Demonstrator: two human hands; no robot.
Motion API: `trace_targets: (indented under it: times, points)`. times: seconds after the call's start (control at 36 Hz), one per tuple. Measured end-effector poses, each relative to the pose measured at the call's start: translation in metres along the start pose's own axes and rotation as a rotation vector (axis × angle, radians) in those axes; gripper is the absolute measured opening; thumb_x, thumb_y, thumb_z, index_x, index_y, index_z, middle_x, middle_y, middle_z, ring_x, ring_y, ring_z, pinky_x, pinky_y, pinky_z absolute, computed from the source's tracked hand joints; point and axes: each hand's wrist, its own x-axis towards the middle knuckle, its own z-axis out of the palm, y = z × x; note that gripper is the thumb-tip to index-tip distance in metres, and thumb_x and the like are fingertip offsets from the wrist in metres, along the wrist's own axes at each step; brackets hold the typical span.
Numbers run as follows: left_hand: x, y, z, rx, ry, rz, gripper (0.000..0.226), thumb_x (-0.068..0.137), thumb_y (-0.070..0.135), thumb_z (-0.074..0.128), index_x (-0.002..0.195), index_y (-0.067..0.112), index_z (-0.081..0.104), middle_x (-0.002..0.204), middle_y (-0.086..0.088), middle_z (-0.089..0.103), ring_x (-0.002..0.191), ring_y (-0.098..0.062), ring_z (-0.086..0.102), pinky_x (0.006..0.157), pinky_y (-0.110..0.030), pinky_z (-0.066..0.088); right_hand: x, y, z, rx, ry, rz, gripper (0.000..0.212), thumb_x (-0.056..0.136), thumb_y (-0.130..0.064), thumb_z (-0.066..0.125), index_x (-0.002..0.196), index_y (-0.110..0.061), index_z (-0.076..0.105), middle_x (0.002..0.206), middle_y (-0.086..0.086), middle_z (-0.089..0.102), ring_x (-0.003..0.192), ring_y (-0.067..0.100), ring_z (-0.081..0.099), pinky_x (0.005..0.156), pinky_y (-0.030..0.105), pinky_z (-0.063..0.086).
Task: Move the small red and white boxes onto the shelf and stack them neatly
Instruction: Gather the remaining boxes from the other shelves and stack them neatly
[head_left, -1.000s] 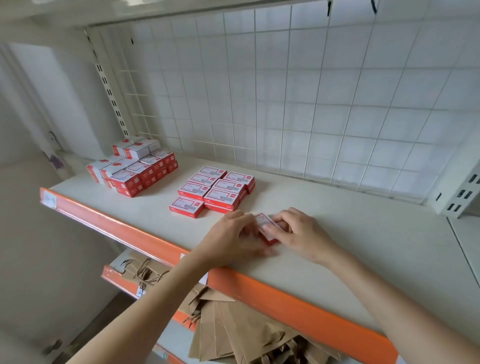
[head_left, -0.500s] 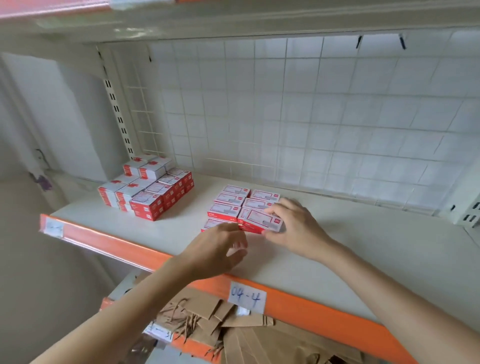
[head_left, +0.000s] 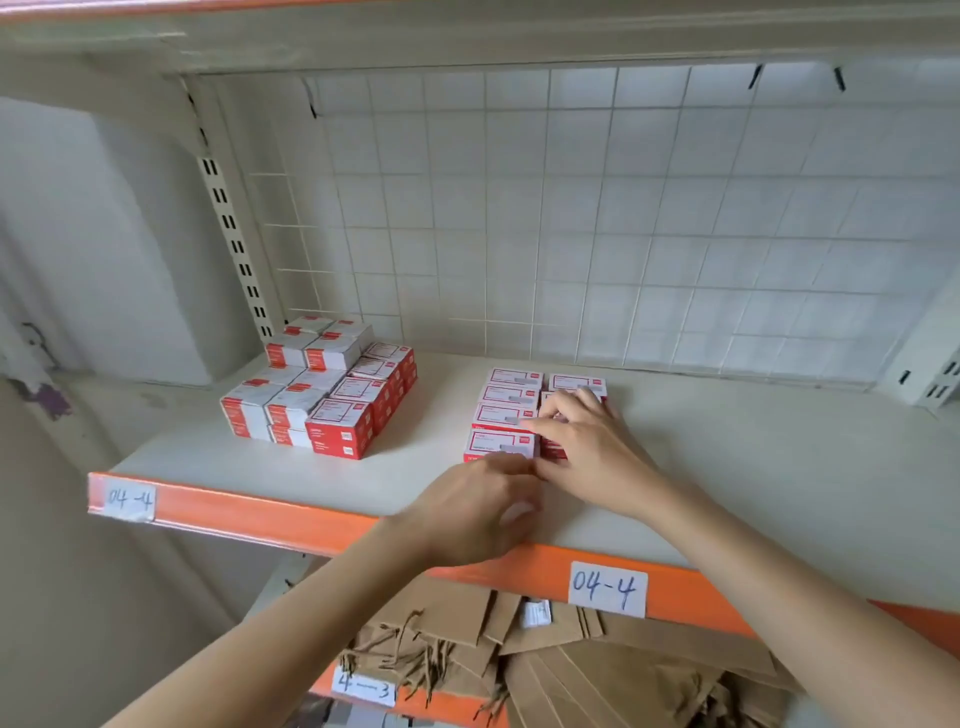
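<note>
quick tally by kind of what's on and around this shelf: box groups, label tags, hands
Groups of red and white boxes on the shelf: 2 (left stack, right group)
Handwritten label tags: 3 ()
Hands: 2 (left hand, right hand)
Total: 7

The right hand (head_left: 592, 452) covers the near boxes (head_left: 511, 415) of the right column, so whether its fingers pinch one cannot be told. At its seven o'clock the left hand (head_left: 478, 514) is motion-blurred, its fingers indistinct. Box print is too small to read, and paper bags (head_left: 597, 670) at six o'clock are cut by the bottom edge.
</note>
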Motion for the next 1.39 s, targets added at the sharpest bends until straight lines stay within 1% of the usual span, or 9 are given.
trace_targets:
  times: [0.14,0.42,0.53,0.72,0.86,0.94,1.06,1.28,1.39]
  points:
    - [0.026,0.011,0.008,0.014,-0.057,0.102,0.016,0.083,0.022,0.055,0.091,0.015,0.067,0.093,-0.003,0.059,0.084,-0.023,0.057,0.069,-0.037,0.048,-0.028,0.023,-0.023,-0.009,-0.042,0.098,0.033,0.084,-0.024,0.062,0.116,-0.015,0.064,0.111,0.001,0.059,0.11,0.022,0.049,0.091,0.038,0.042]
    - [0.099,0.079,0.032,0.088,-0.115,0.251,0.021,0.093,0.031,0.049,0.107,0.023,0.062,0.105,0.002,0.057,0.096,-0.02,0.057,0.072,-0.028,0.041,-0.124,0.076,-0.068,-0.1,-0.145,0.313,0.031,0.09,-0.023,0.052,0.119,-0.014,0.059,0.119,-0.001,0.059,0.114,0.017,0.048,0.098,0.031,0.038]
    - [0.13,0.117,0.051,0.06,-0.086,0.323,0.02,0.092,0.034,0.049,0.102,0.024,0.063,0.103,0.004,0.057,0.096,-0.017,0.056,0.074,-0.026,0.041,-0.177,0.1,-0.092,-0.165,-0.174,0.379,0.032,0.09,-0.027,0.052,0.12,-0.017,0.057,0.122,-0.004,0.057,0.115,0.016,0.045,0.095,0.028,0.034]
    - [0.193,0.227,0.083,-0.035,-0.11,0.431,0.017,0.091,0.031,0.053,0.098,0.023,0.066,0.098,0.005,0.058,0.089,-0.013,0.058,0.075,-0.023,0.044,-0.284,0.152,-0.152,-0.218,-0.178,0.535,0.035,0.091,-0.029,0.05,0.124,-0.02,0.056,0.124,-0.002,0.054,0.12,0.016,0.043,0.1,0.033,0.035]
    - [0.235,0.322,0.116,-0.09,-0.115,0.472,0.018,0.091,0.031,0.053,0.101,0.023,0.066,0.099,0.004,0.058,0.092,-0.014,0.057,0.077,-0.026,0.045,-0.368,0.188,-0.196,-0.241,-0.142,0.641,0.042,0.081,-0.039,0.046,0.113,-0.016,0.063,0.111,0.002,0.058,0.11,0.022,0.05,0.093,0.04,0.043]
    - [0.258,0.373,0.139,-0.146,-0.123,0.47,0.016,0.087,0.025,0.053,0.095,0.023,0.067,0.094,0.003,0.058,0.089,-0.016,0.059,0.077,-0.03,0.048,-0.418,0.207,-0.221,-0.229,-0.11,0.694,0.035,0.086,-0.026,0.058,0.117,-0.01,0.062,0.114,0.006,0.058,0.112,0.023,0.049,0.098,0.03,0.037]
    - [0.278,0.433,0.163,-0.207,-0.15,0.459,0.017,0.085,0.02,0.051,0.093,0.017,0.066,0.097,-0.003,0.06,0.09,-0.022,0.059,0.08,-0.032,0.047,-0.47,0.232,-0.249,-0.224,-0.098,0.785,0.033,0.092,-0.025,0.054,0.123,-0.014,0.056,0.119,0.0,0.052,0.115,0.015,0.043,0.095,0.022,0.03]
    - [0.336,0.511,0.202,-0.163,-0.195,0.522,0.017,0.086,0.026,0.053,0.097,0.018,0.064,0.094,-0.002,0.058,0.089,-0.024,0.06,0.08,-0.036,0.05,-0.532,0.287,-0.275,-0.156,0.015,0.937,0.034,0.092,-0.026,0.054,0.124,-0.014,0.055,0.12,-0.001,0.052,0.116,0.015,0.044,0.097,0.031,0.037]
    - [0.377,0.545,0.222,-0.159,-0.226,0.569,0.011,0.085,0.025,0.055,0.093,0.022,0.063,0.083,0.007,0.047,0.088,-0.021,0.059,0.078,-0.029,0.047,-0.56,0.32,-0.28,-0.146,-0.003,0.971,0.037,0.094,-0.027,0.051,0.129,-0.016,0.05,0.126,-0.003,0.047,0.122,0.012,0.038,0.101,0.031,0.034]
